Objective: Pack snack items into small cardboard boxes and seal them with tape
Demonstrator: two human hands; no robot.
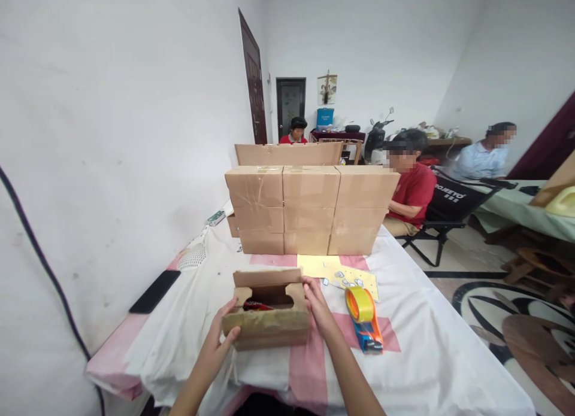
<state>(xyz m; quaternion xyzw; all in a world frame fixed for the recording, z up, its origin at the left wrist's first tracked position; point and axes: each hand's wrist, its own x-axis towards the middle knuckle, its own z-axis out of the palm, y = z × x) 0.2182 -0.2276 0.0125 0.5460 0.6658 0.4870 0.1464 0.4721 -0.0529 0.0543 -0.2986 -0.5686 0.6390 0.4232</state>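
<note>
A small brown cardboard box stands in front of me on the cloth, its back flap raised and its top partly uncovered. Something red and dark shows inside, too shaded to name. My left hand grips the box's left end, thumb on the front face. At the right end, my right hand holds the box with its fingers by the back corner. To the right of the box lies a tape dispenser, blue and orange, carrying a yellow roll of tape.
Stacked taped cartons form a wall across the table behind the box. Small pale scraps lie on a yellow sheet. A black phone-like slab rests at the left edge by the wall. A person in red sits beyond the table's right side.
</note>
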